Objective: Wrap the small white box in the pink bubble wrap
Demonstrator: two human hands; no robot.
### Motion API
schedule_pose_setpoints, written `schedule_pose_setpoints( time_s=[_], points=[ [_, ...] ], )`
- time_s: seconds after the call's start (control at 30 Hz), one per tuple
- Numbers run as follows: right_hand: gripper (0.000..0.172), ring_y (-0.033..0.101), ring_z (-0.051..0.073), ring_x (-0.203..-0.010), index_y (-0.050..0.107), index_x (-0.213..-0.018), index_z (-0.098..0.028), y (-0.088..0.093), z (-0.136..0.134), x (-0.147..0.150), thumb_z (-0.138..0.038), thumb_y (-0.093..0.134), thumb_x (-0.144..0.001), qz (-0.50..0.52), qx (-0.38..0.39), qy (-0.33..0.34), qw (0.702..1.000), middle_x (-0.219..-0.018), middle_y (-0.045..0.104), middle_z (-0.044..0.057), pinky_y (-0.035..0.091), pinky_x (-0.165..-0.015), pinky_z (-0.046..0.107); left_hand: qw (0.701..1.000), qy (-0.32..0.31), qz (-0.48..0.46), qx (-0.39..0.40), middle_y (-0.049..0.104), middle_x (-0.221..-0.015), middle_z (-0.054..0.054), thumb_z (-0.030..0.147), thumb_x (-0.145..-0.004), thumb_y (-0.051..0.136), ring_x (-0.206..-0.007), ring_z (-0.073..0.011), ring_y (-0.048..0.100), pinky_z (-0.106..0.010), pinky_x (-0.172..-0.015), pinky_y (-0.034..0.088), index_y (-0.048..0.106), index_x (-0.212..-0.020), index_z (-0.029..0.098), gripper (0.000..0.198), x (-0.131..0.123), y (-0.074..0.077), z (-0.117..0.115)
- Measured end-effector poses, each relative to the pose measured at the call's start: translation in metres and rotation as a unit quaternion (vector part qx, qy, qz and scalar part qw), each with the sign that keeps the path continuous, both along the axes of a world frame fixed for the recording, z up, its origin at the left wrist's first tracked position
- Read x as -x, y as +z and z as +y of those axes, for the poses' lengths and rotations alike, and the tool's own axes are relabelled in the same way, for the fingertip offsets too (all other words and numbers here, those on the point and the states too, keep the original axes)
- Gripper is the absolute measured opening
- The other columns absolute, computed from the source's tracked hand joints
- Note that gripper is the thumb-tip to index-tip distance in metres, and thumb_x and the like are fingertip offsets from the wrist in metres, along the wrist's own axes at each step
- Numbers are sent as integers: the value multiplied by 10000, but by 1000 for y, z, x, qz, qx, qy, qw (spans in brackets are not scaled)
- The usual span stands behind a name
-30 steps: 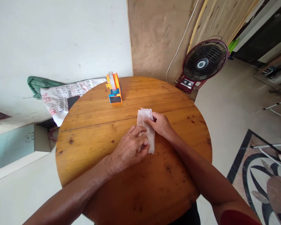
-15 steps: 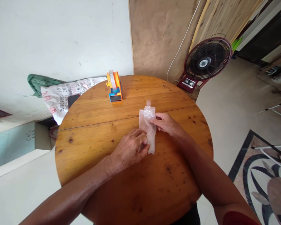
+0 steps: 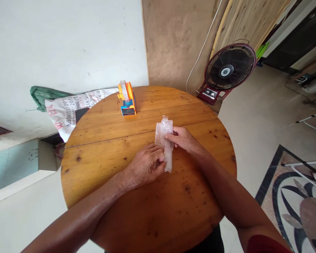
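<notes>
A small piece of folded bubble wrap (image 3: 163,135), whitish and see-through, is between my hands over the middle of the round wooden table (image 3: 107,158). A short strip of clear tape (image 3: 165,117) sticks out at its far end. My left hand (image 3: 149,163) is closed on the near left part of the wrap, fingers curled in. At its right edge my right hand (image 3: 183,138) pinches the wrap between thumb and fingers. Whether anything lies inside the wrap, I cannot tell.
An orange and blue tape dispenser (image 3: 126,98) with a tape roll stands near the table's far edge. Behind the table on the right is a dark red fan (image 3: 226,72). A printed white sack (image 3: 65,114) and a green bag (image 3: 46,96) lie beyond the left edge.
The tape strip at the far end looks shorter and lower than before. Both hands keep their hold on the bubble wrap. The whole view has shifted slightly.
</notes>
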State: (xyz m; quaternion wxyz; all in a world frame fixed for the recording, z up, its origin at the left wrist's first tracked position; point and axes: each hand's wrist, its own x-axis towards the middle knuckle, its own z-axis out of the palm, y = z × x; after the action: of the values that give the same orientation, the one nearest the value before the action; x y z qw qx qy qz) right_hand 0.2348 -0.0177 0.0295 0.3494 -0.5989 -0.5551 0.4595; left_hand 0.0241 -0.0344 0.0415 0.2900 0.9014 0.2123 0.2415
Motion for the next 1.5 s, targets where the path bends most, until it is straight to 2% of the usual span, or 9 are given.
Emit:
schedule_pose_setpoints(
  time_s=[0.1,0.17,0.3,0.5,0.9,1.07,1.2,1.37,1.5],
  points=[
    [235,456,102,-490,535,-727,-196,-5,1,1,-400,652,-738,-36,-16,-5,999,-590,514,-56,318,-481,247,1000,13,-2,8,635,-998,-85,141,-862,529,-878,-179,613,-310,-761,493,449,-745,196,152,1,-1,-3],
    [255,434,106,-510,498,-680,-207,-7,3,2,-401,656,-729,-84,-31,-17,996,-569,487,-60,290,-505,253,1000,22,-11,5,610,-1174,-140,142,-860,538,-1067,-217,626,-310,-800,511,479,-736,188,144,1,-1,-4],
    [298,393,108,-563,434,-604,-214,-7,4,6,-379,647,-732,-186,-61,-39,980,-565,447,-60,256,-557,267,998,32,-9,-55,547,-1372,-172,120,-835,556,-1346,-313,476,-426,-986,469,502,-690,176,165,0,-3,-5],
    [261,407,112,-588,451,-610,-206,-1,2,10,-326,644,-739,-239,-70,-29,968,-599,474,-52,252,-567,272,998,20,1,-53,707,-1154,-56,123,-850,553,-1085,-233,606,-417,-959,479,492,-720,190,159,1,-7,-4],
    [217,479,126,-651,615,-779,-167,-9,4,8,-377,661,-755,-32,-114,-28,993,-697,552,-31,373,-608,257,988,69,78,-116,734,-1069,-30,193,-890,545,-939,-244,578,-403,-812,465,555,-754,185,136,3,2,-12],
    [306,539,139,-699,658,-868,-176,-4,-1,17,-403,762,-690,159,-55,-45,985,-765,633,-20,436,-659,264,983,70,113,-126,731,-982,-46,217,-928,500,-900,-238,614,-400,-806,486,560,-764,186,178,4,6,-14],
    [387,573,138,-705,663,-904,-189,-5,-3,25,-399,816,-617,270,-4,-60,961,-784,666,-18,471,-699,276,988,61,108,-92,722,-999,-47,178,-924,478,-833,-184,670,-319,-736,513,545,-774,190,164,2,5,-13],
    [393,583,135,-698,655,-890,-191,-8,-4,29,-407,824,-609,278,-2,-77,958,-789,674,-18,472,-695,270,991,68,89,-71,715,-946,-30,141,-889,489,-812,-159,690,-264,-688,506,505,-735,199,165,1,1,-13],
    [370,627,168,-748,676,-858,-164,-7,-6,27,-428,798,-630,281,48,-29,958,-779,694,13,496,-759,307,992,70,85,-67,711,-906,-35,133,-878,491,-816,-165,696,-265,-693,515,486,-720,200,172,1,-1,-13]
  ],
)
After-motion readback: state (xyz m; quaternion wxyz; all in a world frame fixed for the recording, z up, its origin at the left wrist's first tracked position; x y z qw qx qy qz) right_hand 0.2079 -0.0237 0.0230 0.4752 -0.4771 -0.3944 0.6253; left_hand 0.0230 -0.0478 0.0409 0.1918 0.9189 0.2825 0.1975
